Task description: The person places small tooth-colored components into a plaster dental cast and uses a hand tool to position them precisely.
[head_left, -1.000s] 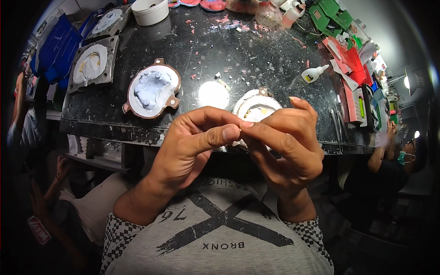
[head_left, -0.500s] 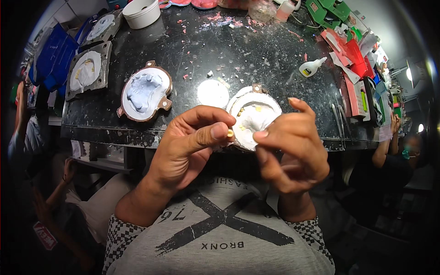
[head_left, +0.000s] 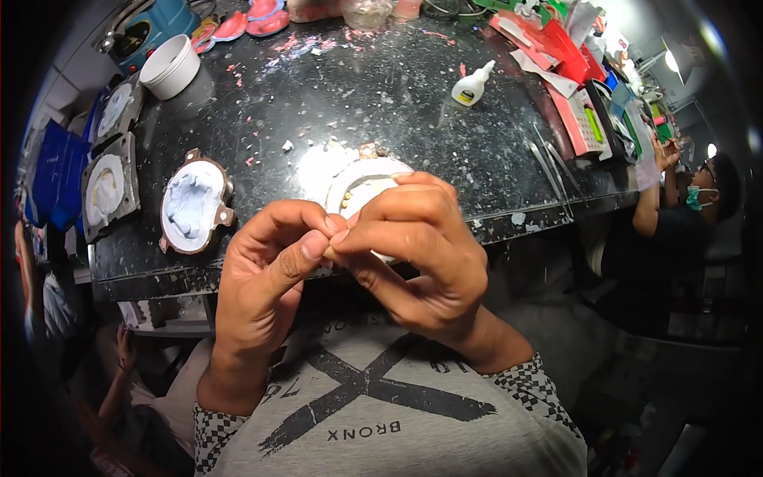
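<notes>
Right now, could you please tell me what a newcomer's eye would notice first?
Probably the left hand and right hand, fingertips meeting before a white plaster mould. To their left sits a brown-rimmed flask with a pale-blue dental cast; beyond them, rightward, a white nozzle bottle on the black tabletop.

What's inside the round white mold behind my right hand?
In the white mold, small yellowish pieces show along the left inner edge, beside white material. Your right hand covers much of the rest, hiding whatever's there.
</notes>
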`<state>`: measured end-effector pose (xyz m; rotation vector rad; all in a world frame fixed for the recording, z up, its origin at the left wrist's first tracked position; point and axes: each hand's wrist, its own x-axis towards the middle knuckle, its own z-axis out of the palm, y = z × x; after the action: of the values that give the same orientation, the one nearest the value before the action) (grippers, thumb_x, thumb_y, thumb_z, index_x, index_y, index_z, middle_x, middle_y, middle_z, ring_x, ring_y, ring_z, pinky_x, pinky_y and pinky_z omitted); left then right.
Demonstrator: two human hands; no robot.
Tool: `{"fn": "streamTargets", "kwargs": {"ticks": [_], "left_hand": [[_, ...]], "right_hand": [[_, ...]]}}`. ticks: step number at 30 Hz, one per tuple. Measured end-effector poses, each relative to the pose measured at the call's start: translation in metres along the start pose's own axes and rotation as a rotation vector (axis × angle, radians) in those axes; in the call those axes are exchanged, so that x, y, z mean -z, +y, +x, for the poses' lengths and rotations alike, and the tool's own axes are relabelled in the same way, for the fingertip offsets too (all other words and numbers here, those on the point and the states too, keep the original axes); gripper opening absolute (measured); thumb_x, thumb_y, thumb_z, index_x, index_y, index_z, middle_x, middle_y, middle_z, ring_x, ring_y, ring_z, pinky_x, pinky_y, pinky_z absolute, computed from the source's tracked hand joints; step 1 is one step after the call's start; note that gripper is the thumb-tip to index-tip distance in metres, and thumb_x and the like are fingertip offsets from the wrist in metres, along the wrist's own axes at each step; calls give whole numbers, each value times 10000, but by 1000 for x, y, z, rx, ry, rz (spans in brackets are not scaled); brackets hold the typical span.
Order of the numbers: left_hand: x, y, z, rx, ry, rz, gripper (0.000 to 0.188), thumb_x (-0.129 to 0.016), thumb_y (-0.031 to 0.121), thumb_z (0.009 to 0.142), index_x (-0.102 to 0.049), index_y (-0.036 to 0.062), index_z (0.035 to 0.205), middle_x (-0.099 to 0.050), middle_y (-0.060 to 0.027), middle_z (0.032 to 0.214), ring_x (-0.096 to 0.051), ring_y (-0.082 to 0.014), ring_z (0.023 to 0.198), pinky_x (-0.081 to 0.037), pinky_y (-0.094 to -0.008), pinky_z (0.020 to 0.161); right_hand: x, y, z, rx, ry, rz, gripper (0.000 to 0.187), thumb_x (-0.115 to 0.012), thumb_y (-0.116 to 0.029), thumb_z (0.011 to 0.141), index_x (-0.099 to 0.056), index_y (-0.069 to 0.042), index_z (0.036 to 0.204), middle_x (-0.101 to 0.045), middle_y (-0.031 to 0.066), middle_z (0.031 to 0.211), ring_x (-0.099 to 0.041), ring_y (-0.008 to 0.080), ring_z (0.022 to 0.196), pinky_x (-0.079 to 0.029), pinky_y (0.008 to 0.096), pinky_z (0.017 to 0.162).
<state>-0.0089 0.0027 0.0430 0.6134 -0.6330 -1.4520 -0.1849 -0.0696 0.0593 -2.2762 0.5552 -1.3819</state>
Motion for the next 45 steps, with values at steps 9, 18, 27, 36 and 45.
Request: {"fn": "streamTargets", "kwargs": {"ticks": [9,18,27,36,45], "left_hand": [[-3,0,-3,-26,-56,109,158,-739,-20,963,-707,-33,1117,-762,-144,1089,-733,-183,1046,-573,-338,989],[28,-8,-1,69,83,-347,258,-733,146,1016,-722,-4,1225,-772,-92,1086,-729,-148,1024,-569,-301,987],[18,-17,1,47,141,-389,219,-719,305,1027,-701,112,1128,-697,-23,976,-561,-172,936,-438,-318,842],[17,-13,3,-49,109,-492,228,-704,174,1038,-712,38,1221,-766,-65,1040,-710,-126,985,-570,-283,929],[28,-18,3,-77,151,-361,268,-669,214,1069,-713,4,1230,-746,-57,1013,-680,-113,951,-549,-257,919]], "right_hand": [[16,3,-7,-154,23,194,311,-980,-95,701,-733,-98,889,-695,18,854,-640,168,807,-484,306,712],[139,61,-36,-589,107,-642,278,-844,-146,896,-760,-25,1131,-709,58,1045,-656,189,956,-519,325,904],[185,101,-65,-614,48,-758,220,-817,-70,918,-772,-25,1128,-721,40,978,-666,156,912,-522,291,884],[198,98,-34,-818,-56,-811,203,-781,-167,959,-787,3,1070,-756,109,927,-699,156,906,-533,306,817],[191,80,-36,-595,190,-57,205,-507,-178,1137,-565,-24,1259,-545,14,903,-497,86,804,-452,264,721]]}}
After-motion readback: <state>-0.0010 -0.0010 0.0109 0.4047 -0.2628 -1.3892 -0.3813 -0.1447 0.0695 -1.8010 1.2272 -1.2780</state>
